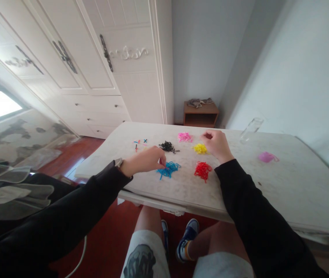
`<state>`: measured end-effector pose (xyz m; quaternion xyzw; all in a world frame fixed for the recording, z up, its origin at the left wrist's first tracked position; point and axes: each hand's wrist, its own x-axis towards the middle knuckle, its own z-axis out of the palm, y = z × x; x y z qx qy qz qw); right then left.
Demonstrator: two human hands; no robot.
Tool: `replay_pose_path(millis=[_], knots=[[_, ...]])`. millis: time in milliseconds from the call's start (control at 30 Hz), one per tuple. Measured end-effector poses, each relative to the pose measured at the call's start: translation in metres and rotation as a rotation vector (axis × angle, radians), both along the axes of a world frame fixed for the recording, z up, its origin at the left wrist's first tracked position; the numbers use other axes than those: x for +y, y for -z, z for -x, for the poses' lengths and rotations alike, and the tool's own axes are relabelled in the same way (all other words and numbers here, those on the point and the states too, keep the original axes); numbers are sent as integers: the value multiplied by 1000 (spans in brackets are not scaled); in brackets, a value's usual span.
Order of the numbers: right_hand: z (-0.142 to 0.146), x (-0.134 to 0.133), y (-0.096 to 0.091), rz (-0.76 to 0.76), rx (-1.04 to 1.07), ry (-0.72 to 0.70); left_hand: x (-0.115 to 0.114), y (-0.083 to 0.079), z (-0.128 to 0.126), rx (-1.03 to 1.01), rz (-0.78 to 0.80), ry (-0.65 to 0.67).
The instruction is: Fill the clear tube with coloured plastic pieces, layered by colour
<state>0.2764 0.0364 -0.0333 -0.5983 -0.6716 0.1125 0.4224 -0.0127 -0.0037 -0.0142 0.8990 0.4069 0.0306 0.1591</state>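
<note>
My left hand [148, 159] reaches over the table from the left, thumb and forefinger closed in a pinch at the upper left edge of a pile of thin blue strands [170, 170]. What sits in that pinch is too small to make out. To the right, my right hand [215, 144] hovers beside a small yellow pile [200, 148], its fingers curled together; anything inside them is hidden. A red pile of strands [202, 171] lies below it. Behind my left hand are a black pile [167, 146] and a pink pile [184, 136].
A few short coloured pieces [137, 147] lie at the table's left. On the right are a clear glass [251, 130] and a mauve object [268, 156] with a loop. Beyond the white table [292, 185] stand a wardrobe [135, 85] and a low brown cabinet [200, 110].
</note>
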Motion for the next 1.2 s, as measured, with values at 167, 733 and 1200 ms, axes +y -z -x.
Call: replay_pose_path(millis=[167,733,1200], knots=[[0,-1,-1,-7,1,-5,-2,-12,3,48,-55,-1],[3,-3,-3,4,-4,-29,5,-40,-6,105,55,56],[-5,2,0,-37,26,30,-1,-8,-84,-221,-5,205]])
